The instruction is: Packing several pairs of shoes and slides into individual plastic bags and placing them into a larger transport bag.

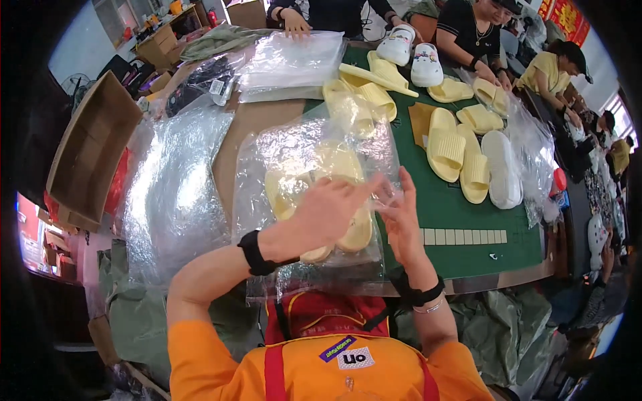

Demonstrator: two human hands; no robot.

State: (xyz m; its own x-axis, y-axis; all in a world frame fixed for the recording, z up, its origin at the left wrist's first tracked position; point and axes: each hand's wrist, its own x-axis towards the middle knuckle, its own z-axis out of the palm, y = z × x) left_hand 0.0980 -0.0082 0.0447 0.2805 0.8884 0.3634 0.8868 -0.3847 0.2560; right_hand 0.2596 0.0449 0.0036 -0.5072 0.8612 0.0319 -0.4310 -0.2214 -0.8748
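A worker's left hand (321, 214), fingers extended, and right hand (404, 224), fingers loosely bent, meet at a clear plastic bag (257, 159), grip unclear; through it show yellow slides (338, 162) on the surface (468, 262). Beyond stand white clogs (426, 65).

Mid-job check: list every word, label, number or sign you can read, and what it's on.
Wording not copied out; places only.
Orange shirt: white patch, large dark letters, upside down.
Purple patch: small letters.
Red apron: characters, blurred.
Red banner: gold characters, cut off.
White label: too small to read.
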